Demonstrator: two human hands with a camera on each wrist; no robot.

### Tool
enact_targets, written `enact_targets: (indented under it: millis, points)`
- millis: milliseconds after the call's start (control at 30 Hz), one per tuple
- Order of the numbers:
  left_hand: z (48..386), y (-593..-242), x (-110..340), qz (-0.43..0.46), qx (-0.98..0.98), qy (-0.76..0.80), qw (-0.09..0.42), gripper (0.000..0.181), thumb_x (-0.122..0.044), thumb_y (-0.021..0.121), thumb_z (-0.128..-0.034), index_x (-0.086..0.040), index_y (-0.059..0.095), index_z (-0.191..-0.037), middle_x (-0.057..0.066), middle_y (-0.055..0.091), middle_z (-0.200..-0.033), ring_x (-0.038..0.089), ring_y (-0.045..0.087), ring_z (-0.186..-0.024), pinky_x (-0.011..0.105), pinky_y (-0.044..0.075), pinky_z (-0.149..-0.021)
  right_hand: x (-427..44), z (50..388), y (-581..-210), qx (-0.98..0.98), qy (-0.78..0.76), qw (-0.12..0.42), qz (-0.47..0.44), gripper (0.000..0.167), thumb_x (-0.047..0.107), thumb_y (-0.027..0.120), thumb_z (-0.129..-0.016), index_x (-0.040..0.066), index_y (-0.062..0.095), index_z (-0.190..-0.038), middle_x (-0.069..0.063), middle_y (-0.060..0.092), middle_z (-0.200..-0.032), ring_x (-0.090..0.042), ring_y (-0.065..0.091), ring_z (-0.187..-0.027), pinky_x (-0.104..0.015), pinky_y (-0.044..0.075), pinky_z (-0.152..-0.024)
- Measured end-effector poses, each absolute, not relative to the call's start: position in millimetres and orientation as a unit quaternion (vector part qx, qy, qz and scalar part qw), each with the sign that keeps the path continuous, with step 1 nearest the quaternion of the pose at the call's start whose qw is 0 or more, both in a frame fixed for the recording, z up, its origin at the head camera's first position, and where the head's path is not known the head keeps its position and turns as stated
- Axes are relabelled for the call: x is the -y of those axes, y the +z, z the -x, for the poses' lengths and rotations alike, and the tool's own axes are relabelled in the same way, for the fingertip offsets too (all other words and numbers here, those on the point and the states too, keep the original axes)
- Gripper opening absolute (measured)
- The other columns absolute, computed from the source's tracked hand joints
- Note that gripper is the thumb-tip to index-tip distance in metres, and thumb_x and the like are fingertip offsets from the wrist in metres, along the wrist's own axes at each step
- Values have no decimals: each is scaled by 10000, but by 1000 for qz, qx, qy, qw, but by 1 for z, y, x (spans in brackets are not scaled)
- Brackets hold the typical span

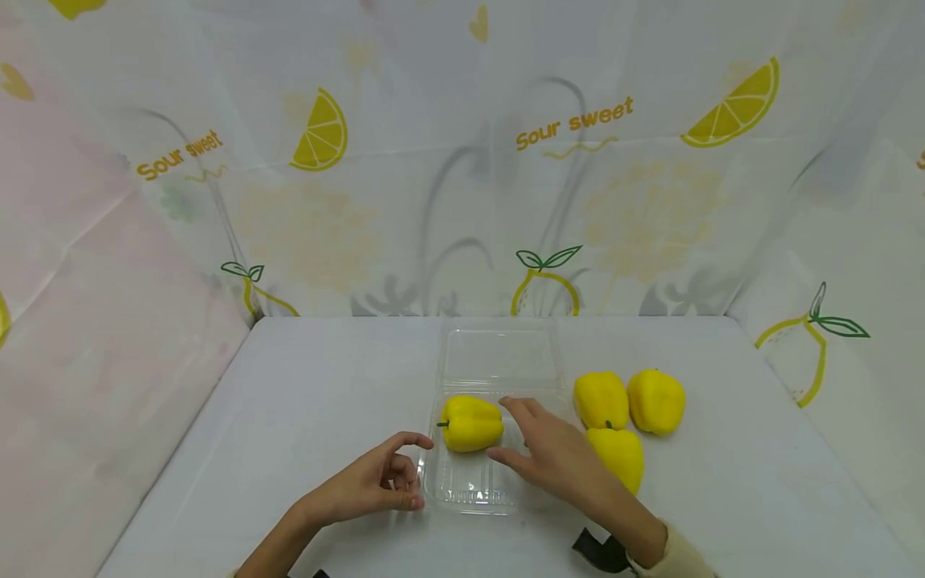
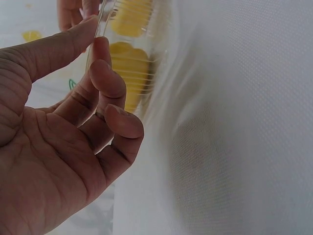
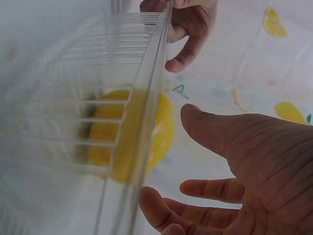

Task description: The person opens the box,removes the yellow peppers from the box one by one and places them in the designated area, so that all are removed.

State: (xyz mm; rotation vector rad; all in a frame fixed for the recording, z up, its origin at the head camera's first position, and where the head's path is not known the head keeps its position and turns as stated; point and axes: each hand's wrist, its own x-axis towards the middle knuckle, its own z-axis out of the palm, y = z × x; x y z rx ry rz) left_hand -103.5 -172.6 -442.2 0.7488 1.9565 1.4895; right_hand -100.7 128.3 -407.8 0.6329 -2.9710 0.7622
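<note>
A clear plastic clamshell container [image 1: 462, 486] lies on the table with its lid [image 1: 502, 355] folded back, away from me. One yellow bell pepper [image 1: 471, 423] rests on its side in the base, stem pointing left. At the container's left edge, my left hand [image 1: 383, 480] has curled fingers and a thumb on the rim [image 2: 91, 58]. My right hand [image 1: 552, 449] hovers over the right part of the base, thumb and fingers spread apart. In the right wrist view a gap shows between that thumb [image 3: 200, 122] and the pepper [image 3: 159, 127].
Three more yellow peppers, one at the back right [image 1: 656, 401], one beside the container [image 1: 601, 399] and one nearer [image 1: 617, 457], stand right of it, close to my right forearm. A lemon-printed cloth [image 1: 405, 201] rises behind the white table [image 1: 325, 377].
</note>
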Motion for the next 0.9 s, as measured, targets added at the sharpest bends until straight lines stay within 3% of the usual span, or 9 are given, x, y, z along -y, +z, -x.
enact_targets:
  millis: [567,900]
  points:
    - [104,-441,173,-274,-739,549,281,671,-128,739,-891,-19,339,-1419,10,627,-839,101,607,-754,257,522,-688,-106,104,-419,936,259,24,-235,654,382,725,-899,91,454,-1418,-108,515,-1362,-259,635,-1013,-412,547,-796]
    - [104,-441,173,-268,-738,549,285,675,-140,740,-893,-27,339,-1424,28,637,-848,137,632,-769,268,529,-698,-100,106,-419,934,266,17,-239,655,377,704,-917,107,422,-1443,-79,506,-1413,-256,623,-1097,-428,539,-829]
